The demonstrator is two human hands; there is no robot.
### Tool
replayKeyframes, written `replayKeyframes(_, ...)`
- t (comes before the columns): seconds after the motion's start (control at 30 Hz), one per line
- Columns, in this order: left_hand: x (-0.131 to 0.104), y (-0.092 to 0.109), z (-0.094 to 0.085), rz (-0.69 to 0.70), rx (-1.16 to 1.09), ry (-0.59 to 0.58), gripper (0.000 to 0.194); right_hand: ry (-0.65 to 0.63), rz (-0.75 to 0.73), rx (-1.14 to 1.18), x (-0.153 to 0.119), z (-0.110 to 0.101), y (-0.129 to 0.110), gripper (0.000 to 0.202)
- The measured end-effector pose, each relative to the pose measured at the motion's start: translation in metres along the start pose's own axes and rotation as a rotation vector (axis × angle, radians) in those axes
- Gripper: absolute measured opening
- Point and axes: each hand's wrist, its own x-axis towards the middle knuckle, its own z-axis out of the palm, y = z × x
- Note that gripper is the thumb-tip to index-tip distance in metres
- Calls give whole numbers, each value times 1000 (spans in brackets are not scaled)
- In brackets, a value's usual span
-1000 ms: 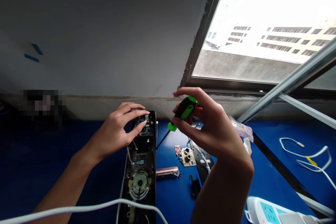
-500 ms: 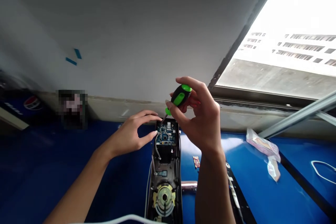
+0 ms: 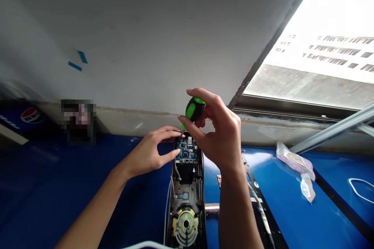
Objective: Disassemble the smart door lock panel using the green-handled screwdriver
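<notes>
My right hand (image 3: 220, 132) is closed around the black and green handle of a screwdriver (image 3: 190, 111). Its shaft slants down to the upper left part of a blue circuit board (image 3: 187, 155). That board sits at the far end of a long, open black housing (image 3: 179, 190). My left hand (image 3: 152, 149) rests at the housing's left side with thumb and fingers apart. Its thumb touches the board's left edge, and its fingertips lie close to the screwdriver's tip, which they partly hide. A round speaker-like part (image 3: 186, 225) lies nearer in the same housing.
A perforated black panel (image 3: 276, 225) with a cable lies right of my forearm, on the blue table (image 3: 140, 210). Farther right are a clear plastic packet (image 3: 295, 160) and a white cable (image 3: 358, 190). A metal bar (image 3: 336, 126) slants in beside the window.
The camera view has shifted slightly, so the housing and left hand appear a little farther right. My right hand and the screwdriver have moved a little left, the handle now more upright.
</notes>
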Motion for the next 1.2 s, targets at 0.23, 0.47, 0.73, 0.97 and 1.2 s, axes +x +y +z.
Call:
replayKeyframes(0.23,0,-7,4,-63,-236,-23,40,38,-39,-112,0,10,-2,37)
replayKeyframes(0.47,-1,-12,5,-94,-357,2,52,-128,-38,-12,1,6,-11,48)
replayKeyframes(0.73,1,-14,4,-72,-298,-24,52,-108,20,-141,-2,-10,-10,40)
replayKeyframes(0.97,1,-13,4,-77,-295,-29,52,-59,48,-107,0,-13,-13,44)
replayKeyframes(1.2,1,-12,4,-77,-303,-32,53,-126,50,-194,-1,-17,-13,44)
